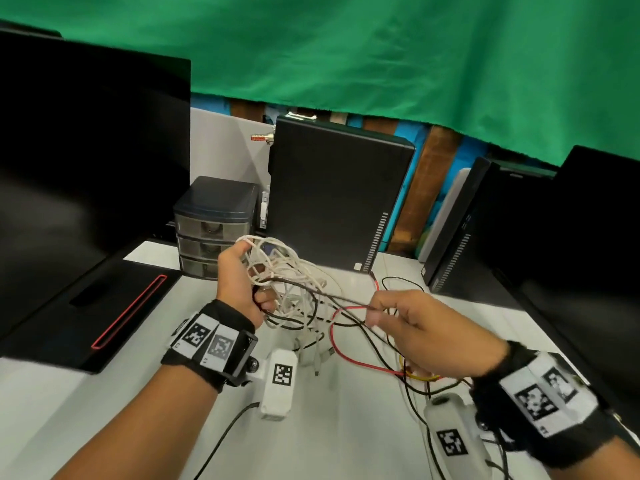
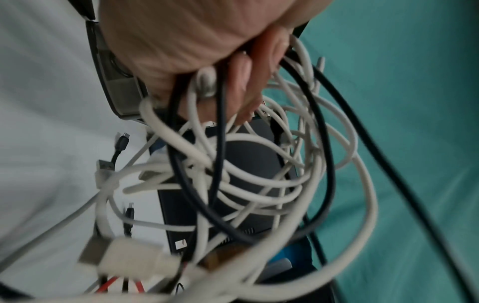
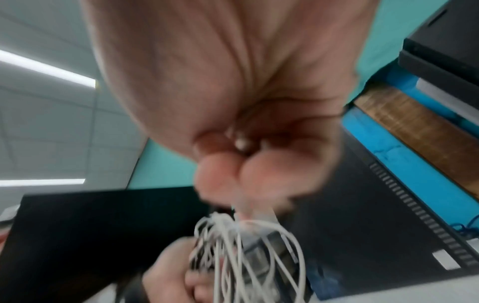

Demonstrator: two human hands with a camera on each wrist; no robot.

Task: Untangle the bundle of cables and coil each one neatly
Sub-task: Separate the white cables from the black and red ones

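A tangled bundle of white and black cables point(image 1: 284, 271) hangs above the white table, held up by my left hand point(image 1: 242, 282), whose fingers curl round several loops point(image 2: 233, 180). My right hand point(image 1: 398, 320) pinches a thin dark cable point(image 1: 329, 296) between thumb and forefinger, drawn taut from the bundle. A red wire point(image 1: 349, 355) and thin black wires point(image 1: 401, 282) trail loose on the table under my right hand. In the right wrist view my right hand's fingers point(image 3: 233, 176) are closed, with the white bundle point(image 3: 241, 256) just beyond them. USB plugs point(image 2: 124, 260) dangle from the bundle.
A small grey drawer unit point(image 1: 214, 226) and a black computer tower point(image 1: 336, 195) stand behind the bundle. A black monitor point(image 1: 79, 150) fills the left, and black equipment point(image 1: 554, 244) the right. A flat black device with a red stripe point(image 1: 114, 313) lies at left on the white table point(image 1: 329, 438).
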